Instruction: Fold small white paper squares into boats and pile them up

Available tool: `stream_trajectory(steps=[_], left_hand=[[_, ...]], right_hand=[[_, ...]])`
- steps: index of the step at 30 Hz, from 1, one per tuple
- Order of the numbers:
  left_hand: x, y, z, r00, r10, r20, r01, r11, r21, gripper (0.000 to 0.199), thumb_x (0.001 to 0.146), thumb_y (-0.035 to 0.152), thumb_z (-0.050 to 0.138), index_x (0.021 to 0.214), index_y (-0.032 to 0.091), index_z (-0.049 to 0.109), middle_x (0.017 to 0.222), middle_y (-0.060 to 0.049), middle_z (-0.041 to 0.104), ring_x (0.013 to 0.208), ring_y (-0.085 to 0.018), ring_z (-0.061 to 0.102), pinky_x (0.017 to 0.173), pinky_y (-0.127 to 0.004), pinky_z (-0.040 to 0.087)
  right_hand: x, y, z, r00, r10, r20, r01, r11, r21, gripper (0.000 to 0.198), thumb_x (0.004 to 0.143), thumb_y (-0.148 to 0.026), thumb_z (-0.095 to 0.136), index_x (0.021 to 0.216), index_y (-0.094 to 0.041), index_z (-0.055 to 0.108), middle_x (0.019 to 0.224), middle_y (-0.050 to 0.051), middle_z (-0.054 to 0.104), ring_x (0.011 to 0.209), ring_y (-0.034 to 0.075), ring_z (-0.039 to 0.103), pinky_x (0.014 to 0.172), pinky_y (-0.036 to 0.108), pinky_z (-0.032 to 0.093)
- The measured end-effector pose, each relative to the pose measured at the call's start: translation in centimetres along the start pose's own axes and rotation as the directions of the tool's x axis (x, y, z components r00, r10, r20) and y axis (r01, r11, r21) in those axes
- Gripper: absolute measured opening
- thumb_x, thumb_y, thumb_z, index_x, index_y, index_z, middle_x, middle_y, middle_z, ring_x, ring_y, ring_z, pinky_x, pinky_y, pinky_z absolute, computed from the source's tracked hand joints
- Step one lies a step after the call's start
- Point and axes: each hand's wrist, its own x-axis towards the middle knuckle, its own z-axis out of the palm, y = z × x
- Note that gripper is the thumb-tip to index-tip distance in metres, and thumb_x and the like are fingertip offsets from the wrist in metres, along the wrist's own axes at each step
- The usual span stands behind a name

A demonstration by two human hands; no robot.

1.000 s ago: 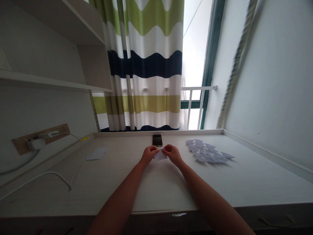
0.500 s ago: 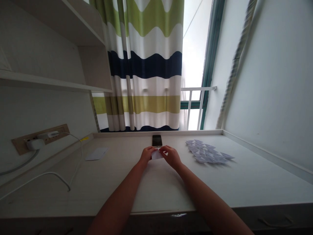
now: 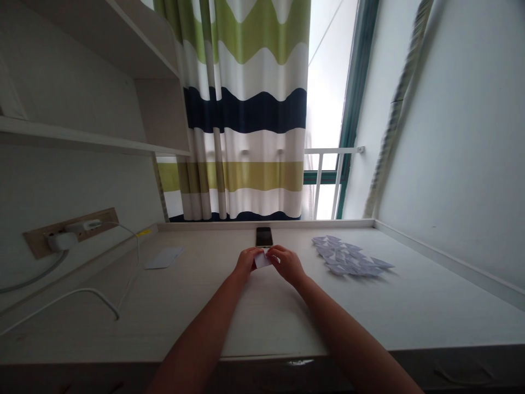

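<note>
A small white piece of paper [image 3: 262, 259] is held between my two hands over the middle of the desk. My left hand [image 3: 247, 259] is closed on its left side. My right hand [image 3: 286, 262] pinches its upper right edge with thumb and fingertips. Just beyond the hands a dark phone [image 3: 264, 236] lies flat. To the right is a spread-out pile of folded white paper pieces [image 3: 348, 257], pointed in shape. Flat white sheets [image 3: 164, 258] lie on the left of the desk.
A white cable [image 3: 117, 306] runs over the desk's left side from the wall socket [image 3: 69, 232]. A low rim [image 3: 270, 224] borders the back, below a striped curtain [image 3: 262, 109]. Shelves [image 3: 94, 137] overhang the left. A drawer handle [image 3: 463, 376] shows at front right.
The paper has tilted slightly in my hands, and the right-hand fingers have closed up a little. The whole view has shifted slightly; the things lying on the desk stay put.
</note>
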Motion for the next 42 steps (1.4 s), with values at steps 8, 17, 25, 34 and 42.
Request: stream_trajectory(steps=[8,17,25,34,42], left_hand=[[0.2,-0.1,-0.1,0.999,-0.022,-0.027,0.022,1.0,-0.017,0.021,0.058,0.026,0.063,0.073,0.013,0.059,0.063,-0.002,0.057,0.059,-0.013,0.053,0.056,-0.026,0.042],[-0.1,0.0,-0.1,0.985,0.031,0.168,-0.024,0.999,-0.04,0.025,0.06,0.026,0.067,0.08,0.013,0.058,0.077,-0.005,0.06,0.072,-0.014,0.056,0.065,-0.026,0.046],[-0.1,-0.1,0.0,0.982,0.121,0.143,-0.126,0.992,0.028,0.04,0.057,0.015,0.069,0.094,0.015,0.052,0.083,-0.005,0.059,0.072,-0.014,0.058,0.069,-0.03,0.047],[-0.4,-0.3,0.4,0.934,0.271,0.232,-0.341,0.87,0.356,0.038,0.059,0.011,0.063,0.095,0.015,0.053,0.081,-0.005,0.06,0.071,-0.016,0.057,0.064,-0.027,0.046],[-0.6,-0.1,0.5,0.935,0.241,0.26,-0.331,0.857,0.395,0.034,0.06,0.012,0.062,0.093,0.015,0.054,0.077,-0.004,0.062,0.069,-0.015,0.058,0.064,-0.028,0.045]], right_hand=[[0.0,0.1,0.1,0.999,0.032,0.026,-0.035,0.995,0.094,0.016,0.077,-0.023,0.051,0.084,-0.024,0.066,0.095,0.004,0.062,0.068,0.014,0.058,0.068,0.028,0.044],[0.0,0.3,0.1,1.0,0.023,-0.002,-0.023,0.989,0.147,0.022,0.077,-0.021,0.049,0.089,-0.022,0.067,0.095,0.007,0.061,0.064,0.012,0.057,0.066,0.029,0.049],[0.4,1.1,0.8,0.991,0.132,-0.032,-0.107,0.903,0.416,0.019,0.075,-0.024,0.05,0.085,-0.02,0.066,0.09,0.006,0.06,0.07,0.013,0.057,0.062,0.027,0.05],[0.7,2.0,0.8,0.912,0.403,0.082,-0.363,0.693,0.623,0.019,0.067,-0.032,0.059,0.071,-0.014,0.062,0.063,0.003,0.062,0.053,0.012,0.053,0.052,0.026,0.045],[0.6,1.9,0.8,0.897,0.434,0.082,-0.394,0.701,0.595,0.016,0.068,-0.03,0.056,0.067,-0.015,0.06,0.058,0.0,0.058,0.049,0.01,0.05,0.049,0.024,0.042]])
